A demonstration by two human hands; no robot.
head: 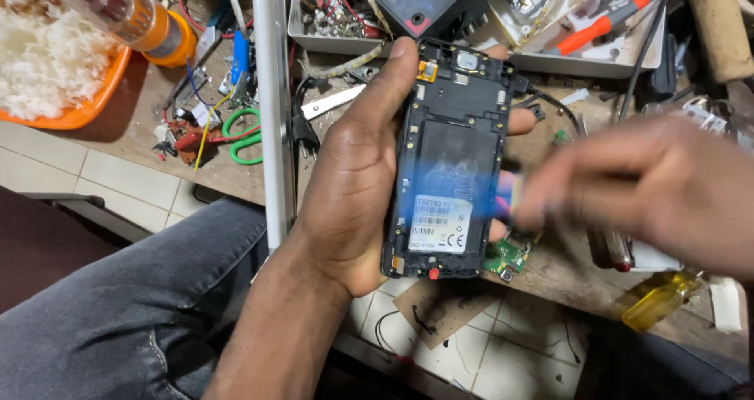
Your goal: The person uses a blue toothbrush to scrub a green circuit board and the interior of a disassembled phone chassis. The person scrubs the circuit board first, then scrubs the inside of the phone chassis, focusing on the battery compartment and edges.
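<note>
The left hand (353,188) holds a phone (449,164) with its back cover off, out over the front edge of the desk (149,125) and above the lap. The grip is clenched round the phone's sides: the thumb lies along the left edge up to the top corner, and fingertips show past the right edge. Held like this, the open back faces up to the eye and the frame is braced against a push from the other side. The battery bay is empty, with a white label at its lower end and a small red part at the bottom edge.

The right hand (652,188) comes in from the right, blurred by motion. Its fingertips are pinched at the phone's right edge, beside the bay. A blue smear crosses the bay there, so it may be holding something small, but I cannot tell what, nor how firmly the grip closes.

A green circuit board (506,255) lies on the desk just under the phone's lower right corner, near at hand. Farther back, green-handled scissors (243,133), a screwdriver (597,27) in a tray (542,58) and a multimeter (428,0) sit within reach. A yellow bottle (660,298) lies at the desk's front edge, under the right wrist.
</note>
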